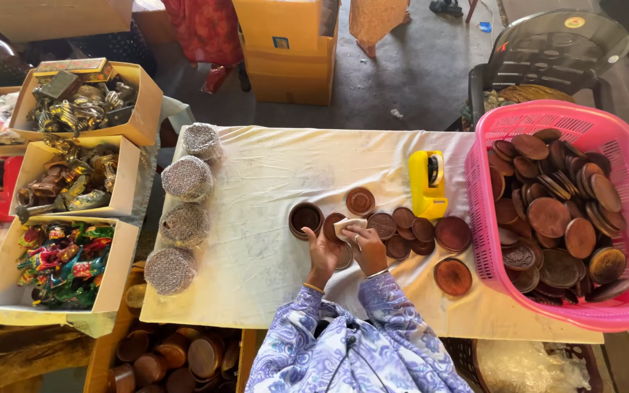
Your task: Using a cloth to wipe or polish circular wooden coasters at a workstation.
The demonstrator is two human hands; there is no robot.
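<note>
Here I see the tabletop point(256, 167) under a white cloth filling the middle of the frame. At the right edge a pink basket point(620, 313) holds many brown wooden discs. Three cardboard boxes of trinkets point(121, 182) line the left. More brown discs point(409, 233) lie clustered at centre, beside a yellow tape dispenser point(427, 183). My left hand point(323, 251) grips one disc point(333, 227) just below centre, and my right hand point(368, 247) presses a small pale cloth point(346, 226) onto it.
</note>
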